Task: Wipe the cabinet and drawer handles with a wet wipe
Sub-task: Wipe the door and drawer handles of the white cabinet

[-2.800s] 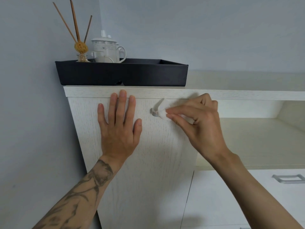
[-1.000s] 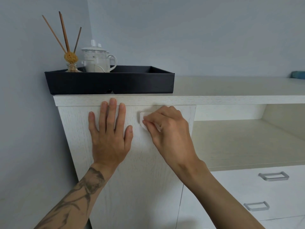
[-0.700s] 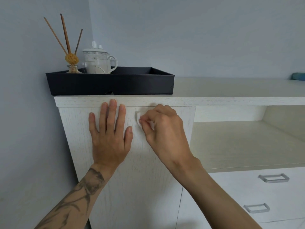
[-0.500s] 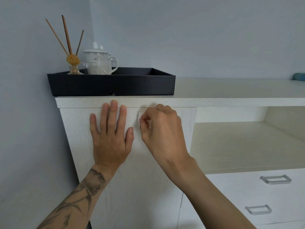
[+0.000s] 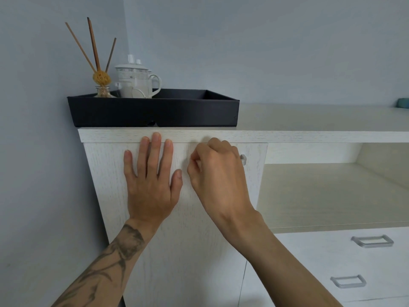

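Observation:
My left hand [image 5: 152,182] lies flat on the white cabinet door [image 5: 177,251], fingers apart and fingertips reaching the top edge. Just to its right my right hand [image 5: 218,173] is curled into a fist against the door, over the door handle [image 5: 243,159]. Only the handle's right end shows past the knuckles. The wet wipe is hidden inside the fist. Two grey drawer handles, the upper drawer handle [image 5: 373,241] and the lower drawer handle [image 5: 348,281], sit on the white drawers at the lower right.
A black tray [image 5: 155,111] stands on the cabinet top, holding a white lidded mug [image 5: 137,82] and a reed diffuser [image 5: 101,85]. An open shelf [image 5: 327,191] lies right of the door. A grey wall closes off the left side.
My right hand has slid left along the door handle and curled tighter, so the wipe no longer shows and the handle's right end is uncovered. My left hand has stayed flat on the door.

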